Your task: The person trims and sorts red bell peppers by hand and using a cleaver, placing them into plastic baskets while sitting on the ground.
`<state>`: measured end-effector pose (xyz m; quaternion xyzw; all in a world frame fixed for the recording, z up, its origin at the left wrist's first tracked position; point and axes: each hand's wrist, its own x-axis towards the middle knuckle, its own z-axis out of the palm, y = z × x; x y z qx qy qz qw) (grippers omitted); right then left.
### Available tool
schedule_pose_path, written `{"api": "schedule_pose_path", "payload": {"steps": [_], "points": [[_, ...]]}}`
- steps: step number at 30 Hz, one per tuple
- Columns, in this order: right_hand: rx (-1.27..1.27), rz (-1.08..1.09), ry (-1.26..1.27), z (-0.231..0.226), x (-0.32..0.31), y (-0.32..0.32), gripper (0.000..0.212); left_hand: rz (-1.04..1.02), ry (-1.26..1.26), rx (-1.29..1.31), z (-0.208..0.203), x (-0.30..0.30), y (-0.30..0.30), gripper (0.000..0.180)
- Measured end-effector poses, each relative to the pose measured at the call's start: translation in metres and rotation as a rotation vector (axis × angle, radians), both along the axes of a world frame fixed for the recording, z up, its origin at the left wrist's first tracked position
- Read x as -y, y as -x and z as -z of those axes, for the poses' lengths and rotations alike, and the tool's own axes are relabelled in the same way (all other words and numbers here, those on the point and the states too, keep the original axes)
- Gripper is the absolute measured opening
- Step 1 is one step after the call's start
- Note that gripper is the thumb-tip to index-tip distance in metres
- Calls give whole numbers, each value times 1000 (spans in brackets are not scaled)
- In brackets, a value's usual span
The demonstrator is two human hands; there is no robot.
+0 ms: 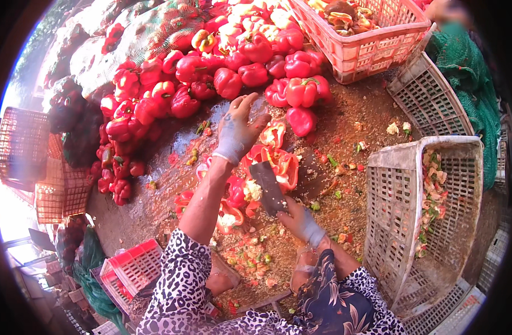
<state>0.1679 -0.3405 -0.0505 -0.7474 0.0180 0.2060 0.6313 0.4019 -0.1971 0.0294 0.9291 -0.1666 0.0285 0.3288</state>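
Note:
My left hand [237, 129], in a pale glove with bare fingertips, reaches out over the work surface with thumb and fingers apart and nothing between them. Just beyond it lies a large heap of whole red bell peppers [228, 84]. My right hand [302, 221], gloved the same way, grips a dark, broad-bladed cleaver [267, 188], its blade angled up and to the left. Under and around the blade are cut pepper pieces [285, 167], some hollowed out. A pale seed core [252, 190] shows beside the blade.
Seeds and scraps cover the surface [328, 192]. To the right, a tilted white plastic crate [393, 201] holds trimmings; a pink crate [373, 56] stands at the far right. Net sacks of peppers [149, 42] are piled far left. Red baskets [134, 267] sit lower left.

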Motion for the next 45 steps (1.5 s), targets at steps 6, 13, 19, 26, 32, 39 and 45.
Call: {"api": "schedule_pose_path", "payload": {"steps": [6, 13, 19, 26, 32, 39, 45], "points": [[-152, 84, -329, -28, 13, -10, 61, 167, -347, 74, 29, 83, -49, 67], [-128, 43, 1, 15, 39, -15, 43, 230, -184, -147, 67, 102, -87, 67], [-449, 172, -570, 23, 54, -18, 27, 183, 69, -333, 72, 91, -93, 71], [-597, 298, -781, 20, 65, -8, 28, -19, 561, -615, 80, 53, -89, 29], [-280, 373, -319, 1, 48, 3, 23, -62, 197, -298, 48, -8, 13, 52], [-75, 262, 196, -18, 9, -3, 31, -84, 216, -363, 86, -7, 139, 56], [-36, 136, 193, -25, 10, 5, 35, -264, 672, -674, 71, -14, 150, 37]]}}
